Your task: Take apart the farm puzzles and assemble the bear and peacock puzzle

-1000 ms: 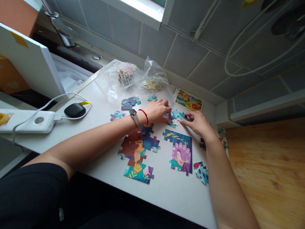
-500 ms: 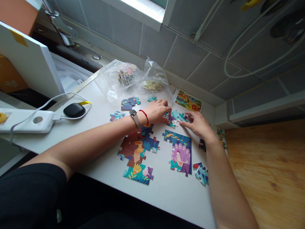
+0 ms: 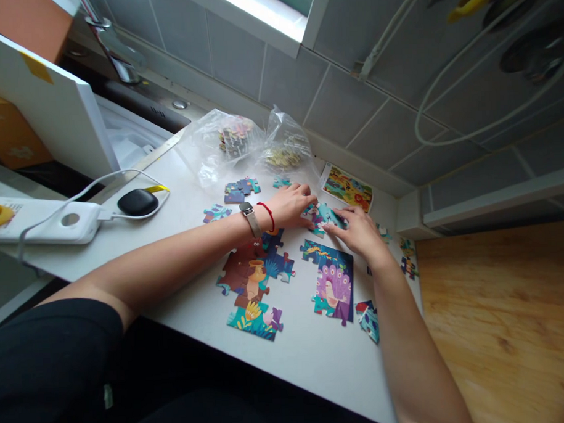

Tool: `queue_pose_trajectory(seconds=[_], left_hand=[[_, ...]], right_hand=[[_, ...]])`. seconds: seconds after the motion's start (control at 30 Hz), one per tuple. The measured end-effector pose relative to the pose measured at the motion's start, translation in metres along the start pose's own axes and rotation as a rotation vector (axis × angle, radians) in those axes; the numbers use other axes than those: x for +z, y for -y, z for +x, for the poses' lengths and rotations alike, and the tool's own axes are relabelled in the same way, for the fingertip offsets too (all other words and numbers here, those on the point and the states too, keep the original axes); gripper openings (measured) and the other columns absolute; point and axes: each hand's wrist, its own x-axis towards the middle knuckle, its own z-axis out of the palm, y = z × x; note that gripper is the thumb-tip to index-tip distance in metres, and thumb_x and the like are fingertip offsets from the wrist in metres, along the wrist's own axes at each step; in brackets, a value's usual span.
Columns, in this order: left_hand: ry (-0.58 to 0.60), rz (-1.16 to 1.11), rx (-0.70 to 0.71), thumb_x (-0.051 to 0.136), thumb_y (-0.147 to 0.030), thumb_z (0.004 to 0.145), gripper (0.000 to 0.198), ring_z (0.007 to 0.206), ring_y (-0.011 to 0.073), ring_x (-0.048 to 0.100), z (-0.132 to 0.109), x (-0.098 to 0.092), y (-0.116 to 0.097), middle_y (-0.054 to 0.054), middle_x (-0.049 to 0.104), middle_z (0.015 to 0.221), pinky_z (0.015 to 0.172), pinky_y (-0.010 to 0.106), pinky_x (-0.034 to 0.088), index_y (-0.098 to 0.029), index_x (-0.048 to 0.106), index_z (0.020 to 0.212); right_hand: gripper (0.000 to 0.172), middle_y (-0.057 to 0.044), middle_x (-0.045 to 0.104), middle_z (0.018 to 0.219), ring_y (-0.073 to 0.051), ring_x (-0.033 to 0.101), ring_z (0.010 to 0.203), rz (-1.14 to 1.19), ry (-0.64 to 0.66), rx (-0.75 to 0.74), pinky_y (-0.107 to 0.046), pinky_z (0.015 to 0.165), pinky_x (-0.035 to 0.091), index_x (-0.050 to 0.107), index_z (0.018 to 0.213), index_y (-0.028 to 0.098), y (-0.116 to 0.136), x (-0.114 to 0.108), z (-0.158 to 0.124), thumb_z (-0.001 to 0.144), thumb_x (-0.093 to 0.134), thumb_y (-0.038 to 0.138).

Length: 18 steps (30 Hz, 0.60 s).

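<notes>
Teal jigsaw pieces [image 3: 324, 215] are gathered on a white countertop [image 3: 310, 371], between the left hand [image 3: 286, 206] and the right hand [image 3: 359, 233]. Both hands are laid against them, fingers slightly spread (whether any piece is pinched cannot be told). A purple peacock puzzle section [image 3: 333, 284] and a brown-and-teal puzzle section [image 3: 252, 280] are laid out just below, with a clear plastic bag [image 3: 284, 143] beyond.
</notes>
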Motion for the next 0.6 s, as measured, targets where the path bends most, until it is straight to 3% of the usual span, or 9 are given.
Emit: queue_pose_trajectory(seconds=[0.13, 0.23, 0.33, 0.43, 0.6], left_hand=[[-0.013, -0.029, -0.013, 0.081, -0.056, 0.084, 0.066, 0.116, 0.0347, 0.061, 0.001, 0.001, 0.002, 0.017, 0.062, 0.131, 0.094, 0.041, 0.049, -0.017, 0.063, 0.134], [-0.007, -0.109, 0.041, 0.085, -0.045, 0.082, 0.073, 0.117, 0.0324, 0.063, 0.003, -0.003, 0.015, 0.016, 0.065, 0.128, 0.097, 0.039, 0.050, -0.015, 0.057, 0.142], [0.019, -0.223, 0.134, 0.082, -0.027, 0.084, 0.065, 0.117, 0.0246, 0.067, 0.007, -0.012, 0.038, 0.012, 0.068, 0.130, 0.100, 0.033, 0.051, -0.017, 0.056, 0.142], [0.007, -0.207, 0.103, 0.076, -0.017, 0.086, 0.054, 0.114, 0.0218, 0.070, 0.009, -0.021, 0.055, 0.010, 0.071, 0.129, 0.099, 0.031, 0.052, -0.017, 0.060, 0.137], [0.022, -0.158, 0.070, 0.076, -0.023, 0.088, 0.054, 0.117, 0.0229, 0.071, 0.008, -0.023, 0.050, 0.011, 0.073, 0.131, 0.101, 0.032, 0.053, -0.017, 0.060, 0.140]], right_hand=[[0.059, -0.017, 0.063, 0.136, -0.040, 0.061, 0.126, -0.025, 0.015, 0.020, -0.052, 0.112, 0.045, 0.076, 0.132, 0.024, 0.004, -0.002, -0.001, 0.084, 0.078, 0.058], [0.058, -0.016, 0.063, 0.137, -0.039, 0.061, 0.125, -0.039, 0.008, 0.017, -0.051, 0.111, 0.045, 0.076, 0.132, 0.025, 0.005, -0.004, -0.002, 0.085, 0.077, 0.058], [0.060, -0.016, 0.062, 0.140, -0.040, 0.060, 0.126, -0.050, 0.022, 0.031, -0.051, 0.111, 0.045, 0.076, 0.133, 0.024, 0.007, -0.005, -0.002, 0.086, 0.075, 0.061], [0.061, -0.017, 0.061, 0.141, -0.041, 0.058, 0.128, -0.067, 0.050, 0.032, -0.050, 0.111, 0.045, 0.075, 0.134, 0.022, 0.009, -0.007, -0.003, 0.087, 0.074, 0.061], [0.053, -0.017, 0.063, 0.139, -0.042, 0.059, 0.128, -0.090, 0.056, 0.008, -0.053, 0.110, 0.045, 0.075, 0.134, 0.024, 0.012, -0.010, -0.005, 0.090, 0.072, 0.055]])
